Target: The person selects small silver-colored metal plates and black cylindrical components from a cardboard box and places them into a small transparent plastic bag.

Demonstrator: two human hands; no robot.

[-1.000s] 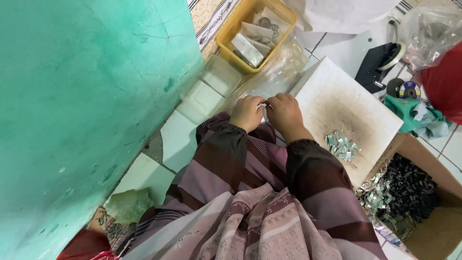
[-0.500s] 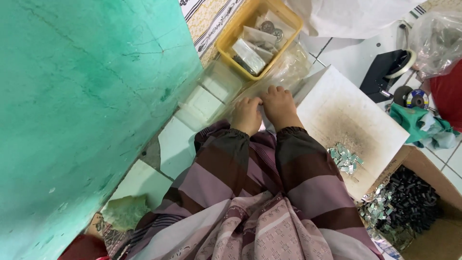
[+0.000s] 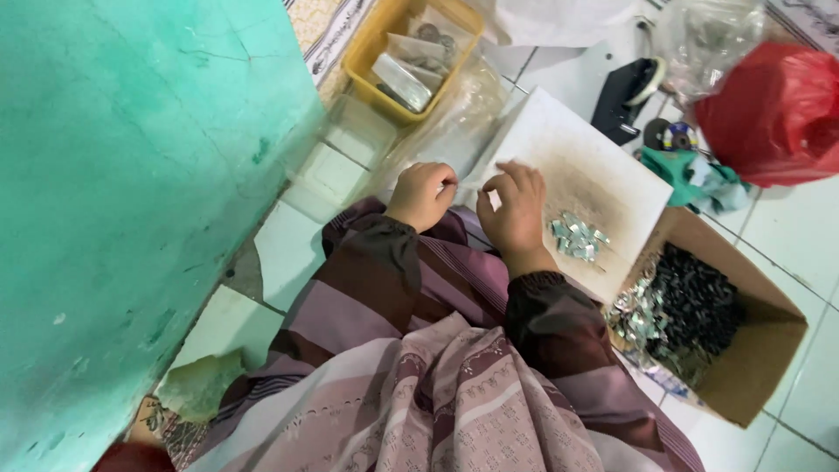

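Note:
My left hand [image 3: 422, 194] is curled into a fist at the near-left corner of a white board [image 3: 612, 188] that lies on the tiled floor. Just right of it, my right hand [image 3: 516, 210] hovers over the board's near edge with thumb and forefinger bent close together. Whether they pinch anything is too small to tell. A little pile of silvery metal pieces [image 3: 577, 236] lies on the board right of my right hand. Both arms wear striped maroon sleeves.
An open cardboard box [image 3: 769, 350] of black and silvery pieces stands at the right. Beyond the hands are a clear plastic bag [image 3: 450, 118] and a yellow tray [image 3: 363, 57] of packets. A red bag [image 3: 778, 96], teal cloth [image 3: 695, 175] and black object [image 3: 622, 96] lie far right. A green wall [image 3: 131, 175] is left.
My hands were pressed together over a small piece at the board's corner; now they have parted, the right one shifted right over the board. The view has moved closer.

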